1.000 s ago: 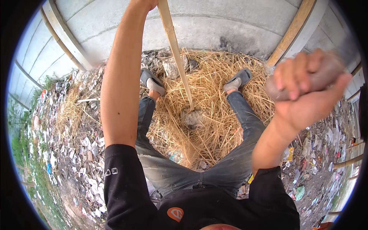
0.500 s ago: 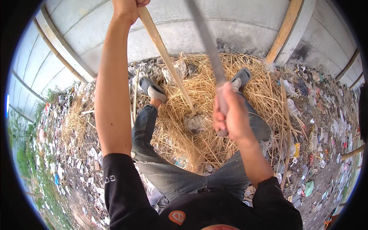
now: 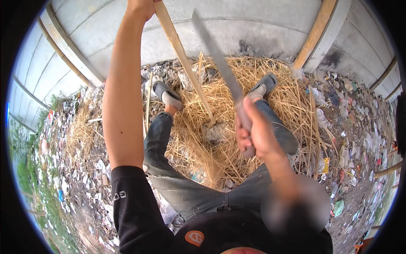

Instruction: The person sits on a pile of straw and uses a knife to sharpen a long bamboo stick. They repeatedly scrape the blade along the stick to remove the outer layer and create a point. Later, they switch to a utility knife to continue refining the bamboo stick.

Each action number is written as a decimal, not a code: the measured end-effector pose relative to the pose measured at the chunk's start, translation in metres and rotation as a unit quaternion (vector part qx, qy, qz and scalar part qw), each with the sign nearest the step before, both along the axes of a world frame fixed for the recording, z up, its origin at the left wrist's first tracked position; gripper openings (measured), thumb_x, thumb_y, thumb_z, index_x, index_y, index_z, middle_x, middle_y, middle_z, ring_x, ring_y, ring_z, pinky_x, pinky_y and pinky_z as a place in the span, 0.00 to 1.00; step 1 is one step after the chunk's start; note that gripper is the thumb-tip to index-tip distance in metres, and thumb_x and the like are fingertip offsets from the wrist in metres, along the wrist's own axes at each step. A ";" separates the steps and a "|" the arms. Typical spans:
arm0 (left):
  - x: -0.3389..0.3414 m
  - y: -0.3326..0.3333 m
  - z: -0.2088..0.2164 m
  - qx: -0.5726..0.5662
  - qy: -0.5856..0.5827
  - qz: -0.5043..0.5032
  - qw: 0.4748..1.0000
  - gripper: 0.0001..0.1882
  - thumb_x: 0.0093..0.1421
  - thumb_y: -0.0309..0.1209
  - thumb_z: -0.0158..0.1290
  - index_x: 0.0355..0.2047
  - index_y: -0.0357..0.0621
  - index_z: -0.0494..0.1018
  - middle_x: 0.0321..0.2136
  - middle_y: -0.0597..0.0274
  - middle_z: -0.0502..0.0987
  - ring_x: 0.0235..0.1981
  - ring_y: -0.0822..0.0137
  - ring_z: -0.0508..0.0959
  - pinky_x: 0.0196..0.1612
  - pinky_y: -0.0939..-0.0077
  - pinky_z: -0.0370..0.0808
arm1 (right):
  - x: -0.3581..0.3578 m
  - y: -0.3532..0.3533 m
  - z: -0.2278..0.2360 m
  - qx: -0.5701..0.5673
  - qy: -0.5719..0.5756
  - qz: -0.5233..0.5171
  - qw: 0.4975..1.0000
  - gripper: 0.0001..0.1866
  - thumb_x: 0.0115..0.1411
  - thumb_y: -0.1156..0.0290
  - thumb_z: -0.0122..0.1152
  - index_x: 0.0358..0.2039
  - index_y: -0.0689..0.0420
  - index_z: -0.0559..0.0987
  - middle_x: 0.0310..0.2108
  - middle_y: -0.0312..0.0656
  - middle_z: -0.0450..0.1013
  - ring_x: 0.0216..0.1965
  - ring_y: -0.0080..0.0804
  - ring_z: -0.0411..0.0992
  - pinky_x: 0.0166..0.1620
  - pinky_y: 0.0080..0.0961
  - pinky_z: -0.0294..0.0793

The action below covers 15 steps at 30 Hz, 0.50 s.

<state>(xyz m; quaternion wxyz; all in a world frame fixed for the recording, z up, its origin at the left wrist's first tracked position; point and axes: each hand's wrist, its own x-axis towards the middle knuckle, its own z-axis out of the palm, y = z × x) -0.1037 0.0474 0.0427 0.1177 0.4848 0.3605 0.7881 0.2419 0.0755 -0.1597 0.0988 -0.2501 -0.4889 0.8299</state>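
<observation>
My left hand [image 3: 142,8] is raised at the top edge and closed round the upper end of a pale wooden stake [image 3: 179,51]; part of the hand is cut off by the picture. The stake slants down to a whitish stone-like block [image 3: 215,133] between my legs, its lower end touching it or just in front. My right hand [image 3: 259,129] grips the handle of a machete [image 3: 220,59] above my right knee. Its long grey blade points up and to the left, apart from the stake.
Dry straw-like shavings [image 3: 287,95] lie around my sandalled feet. Litter [image 3: 84,178] covers the ground on both sides. A grey panel wall [image 3: 262,29] stands ahead, with a bamboo pole [image 3: 315,34] leaning by a post. A thin strip [image 3: 149,101] stands near my left foot.
The machete has come down a little, and its tip now shows within the picture. My right hand is slightly lower. The left hand and stake have shifted slightly upward.
</observation>
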 end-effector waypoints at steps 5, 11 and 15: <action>0.003 0.009 0.005 -0.007 -0.059 -0.144 0.988 0.21 0.69 0.45 0.40 0.18 0.60 0.53 0.12 0.76 0.51 0.10 0.76 0.50 0.14 0.76 0.48 | 0.010 0.010 0.126 0.147 0.416 -0.125 0.889 0.37 0.65 0.26 0.34 0.29 0.51 0.68 0.12 0.28 0.58 0.09 0.17 0.56 0.14 0.25 0.62; 0.007 0.023 -0.001 -0.002 0.001 -0.016 1.000 0.21 0.69 0.45 0.40 0.18 0.59 0.53 0.12 0.76 0.51 0.11 0.76 0.50 0.14 0.76 0.48 | 0.003 -0.031 -0.059 0.168 0.038 0.038 0.984 0.32 0.70 0.36 0.42 0.26 0.54 0.67 0.11 0.32 0.60 0.10 0.21 0.59 0.15 0.25 0.61; 0.009 0.024 0.006 0.005 0.015 0.002 1.000 0.21 0.69 0.45 0.40 0.18 0.59 0.53 0.12 0.76 0.51 0.11 0.76 0.50 0.14 0.76 0.49 | 0.028 -0.009 -0.077 -0.089 -0.148 0.026 0.985 0.29 0.70 0.39 0.45 0.29 0.55 0.67 0.15 0.29 0.59 0.11 0.17 0.55 0.16 0.23 0.61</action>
